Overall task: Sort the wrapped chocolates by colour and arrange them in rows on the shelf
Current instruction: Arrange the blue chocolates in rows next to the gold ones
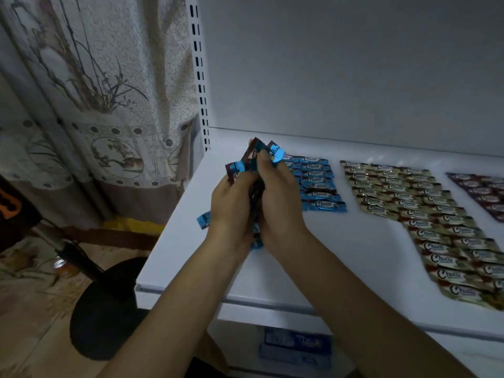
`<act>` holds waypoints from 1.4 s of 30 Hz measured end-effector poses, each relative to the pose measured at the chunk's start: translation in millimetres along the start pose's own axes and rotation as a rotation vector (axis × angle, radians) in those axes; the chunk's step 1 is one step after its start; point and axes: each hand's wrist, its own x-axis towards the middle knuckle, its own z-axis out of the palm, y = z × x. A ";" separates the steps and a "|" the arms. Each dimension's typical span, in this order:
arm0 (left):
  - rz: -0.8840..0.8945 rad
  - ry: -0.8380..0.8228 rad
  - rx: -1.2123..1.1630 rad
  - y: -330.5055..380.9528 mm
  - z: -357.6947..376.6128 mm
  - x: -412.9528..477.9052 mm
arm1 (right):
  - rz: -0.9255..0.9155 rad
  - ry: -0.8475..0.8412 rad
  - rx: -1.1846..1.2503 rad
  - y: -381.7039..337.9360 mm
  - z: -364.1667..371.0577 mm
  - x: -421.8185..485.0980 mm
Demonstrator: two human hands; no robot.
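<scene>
Head view: left hand and right hand are pressing together, both gripping a bunch of blue chocolates over the shelf. Blue rows are lying at their 3 o'clock. Blue sorting is underway; next probably means peeling one off and extending those rows.

Glossy foil-like chocolate wrappers lie on the smooth, white-painted shelf.
</scene>
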 end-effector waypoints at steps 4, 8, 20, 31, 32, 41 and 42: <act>-0.137 -0.052 -0.194 -7.2 15.1 0.6 | -0.077 -0.027 -0.036 -8.3 -15.0 0.6; -0.138 0.007 -0.279 -20.5 22.7 1.5 | -0.063 -0.058 0.130 -17.6 -28.5 1.2; -0.200 0.301 -0.208 -30.0 25.4 -1.0 | 0.055 -0.081 0.314 -18.4 -58.2 -1.2; 0.259 0.282 0.354 -14.0 -7.1 14.5 | -0.054 0.039 -0.703 -14.6 -118.6 0.6; 0.326 0.263 0.439 -14.4 -12.1 14.9 | -0.059 0.031 -0.847 -13.1 -120.8 0.7; 0.435 0.163 0.548 -26.4 -30.4 1.7 | -0.662 -0.216 -1.486 1.7 -136.7 -10.5; 0.439 0.153 0.559 -26.8 -31.0 1.7 | -0.661 -0.264 -1.539 3.3 -136.5 -12.8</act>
